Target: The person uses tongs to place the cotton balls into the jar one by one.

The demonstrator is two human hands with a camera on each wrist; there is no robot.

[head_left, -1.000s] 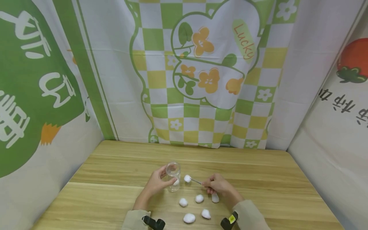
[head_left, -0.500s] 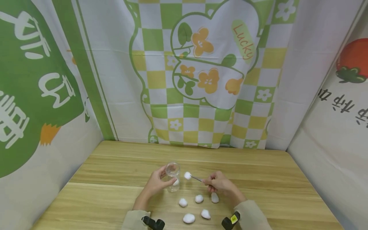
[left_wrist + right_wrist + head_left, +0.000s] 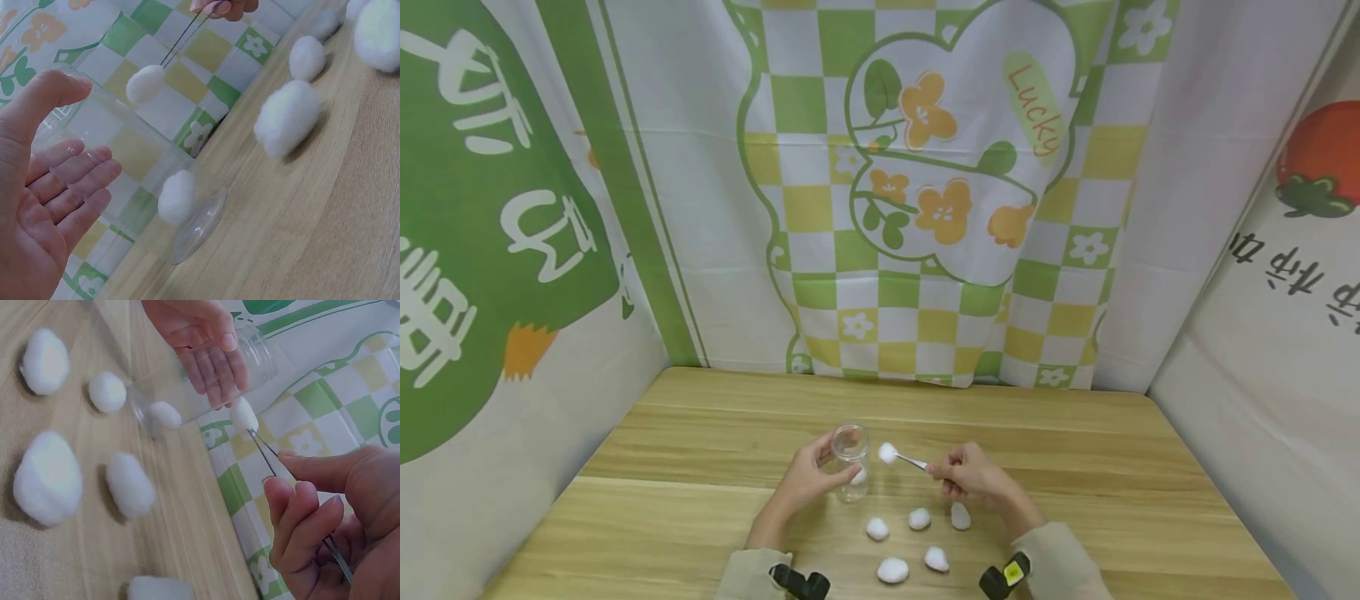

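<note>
My left hand (image 3: 808, 479) holds an upright clear jar (image 3: 851, 457) around its side, thumb in front and fingers behind. Inside, near the jar's bottom, lies one cotton ball (image 3: 177, 197). The jar's mouth has no lid on it. To the right, my right hand (image 3: 972, 473) pinches metal tweezers (image 3: 261, 450) between thumb and fingers. Gripped at the tweezers' tips is another cotton ball (image 3: 887, 452), raised off the table and just right of the jar, a little below the rim's height in the head view.
Several loose cotton balls (image 3: 892, 570) lie on the wooden table (image 3: 700, 500) between my forearms, one of them (image 3: 960, 516) close under the right hand. A patterned curtain (image 3: 925, 317) hangs behind the table's far edge. Each wrist wears a black camera (image 3: 1003, 575).
My right hand has risen slightly, lifting the tweezers and their cotton ball a little higher and farther from me. The left hand and jar have stayed put.
</note>
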